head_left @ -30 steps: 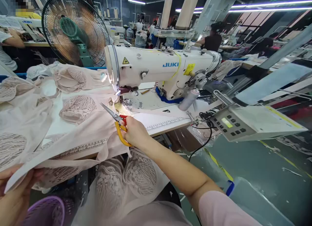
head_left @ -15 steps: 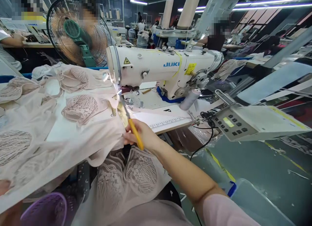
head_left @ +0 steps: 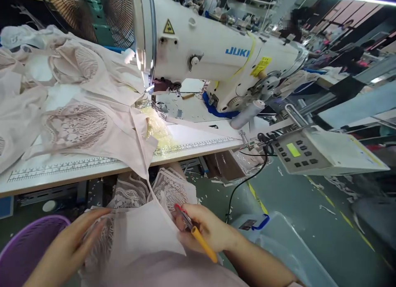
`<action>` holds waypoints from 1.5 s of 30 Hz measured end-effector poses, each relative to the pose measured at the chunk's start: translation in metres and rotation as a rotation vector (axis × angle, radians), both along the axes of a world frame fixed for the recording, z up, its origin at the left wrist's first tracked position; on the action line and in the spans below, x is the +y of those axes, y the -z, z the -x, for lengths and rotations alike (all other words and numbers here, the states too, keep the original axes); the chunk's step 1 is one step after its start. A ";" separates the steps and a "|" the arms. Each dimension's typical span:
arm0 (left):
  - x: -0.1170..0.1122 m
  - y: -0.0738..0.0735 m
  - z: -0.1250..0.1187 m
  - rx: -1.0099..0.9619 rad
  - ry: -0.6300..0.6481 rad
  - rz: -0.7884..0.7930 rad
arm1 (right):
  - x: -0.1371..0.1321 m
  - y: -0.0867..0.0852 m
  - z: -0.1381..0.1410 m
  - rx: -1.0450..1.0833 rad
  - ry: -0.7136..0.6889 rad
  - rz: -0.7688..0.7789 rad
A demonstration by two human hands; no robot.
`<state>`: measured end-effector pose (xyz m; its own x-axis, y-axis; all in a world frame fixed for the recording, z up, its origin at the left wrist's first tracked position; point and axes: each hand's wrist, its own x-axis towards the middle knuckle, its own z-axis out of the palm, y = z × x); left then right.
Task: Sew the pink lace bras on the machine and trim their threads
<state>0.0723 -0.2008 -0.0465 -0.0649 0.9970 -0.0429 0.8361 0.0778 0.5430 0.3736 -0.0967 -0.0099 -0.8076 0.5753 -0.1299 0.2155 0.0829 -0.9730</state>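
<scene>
In the head view, a pale pink lace bra (head_left: 145, 225) is spread over the lap, with a smooth panel facing up. My left hand (head_left: 72, 243) grips its left edge between thumb and fingers. My right hand (head_left: 204, 227) is closed on a tool with an orange handle (head_left: 202, 242) and a metal shaft; a small red part shows near its fingertips, kind unclear. The right fingers lie beside the bra's right edge; whether they pinch it is hidden. A narrow strip runs up from the lap to another bra (head_left: 83, 128) on the white table.
A JUKI sewing machine (head_left: 198, 43) stands on the table (head_left: 204, 140), whose edge carries a printed ruler. More bras lie at the left. A control box (head_left: 328, 150) juts out at right. A purple basket (head_left: 34, 245) and a clear bin (head_left: 287, 233) flank the lap.
The view has tilted down and closer. My right hand, with the orange-handled tool, has come from the machine's needle area down to the lap. My left hand has moved in onto the bra there.
</scene>
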 end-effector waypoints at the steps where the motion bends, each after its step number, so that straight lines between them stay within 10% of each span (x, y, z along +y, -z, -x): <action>1: 0.011 0.003 -0.012 -0.096 0.071 0.037 | -0.002 0.002 0.000 0.013 -0.004 -0.018; 8: 0.067 -0.009 -0.077 -0.561 0.287 0.224 | 0.001 0.010 -0.012 0.021 -0.092 -0.070; 17: 0.057 -0.006 -0.077 -0.756 0.176 0.225 | 0.091 -0.008 -0.011 -0.624 -0.490 -0.414; 24: 0.056 -0.005 -0.073 -0.794 0.184 0.222 | 0.100 -0.038 0.036 -0.763 -0.693 -0.532; 36: 0.048 -0.006 -0.065 -0.729 0.192 0.165 | 0.095 -0.017 0.019 -0.550 -0.481 -0.426; 45: 0.052 -0.027 -0.076 -0.431 0.220 -0.188 | 0.046 0.026 0.018 0.022 -0.153 0.131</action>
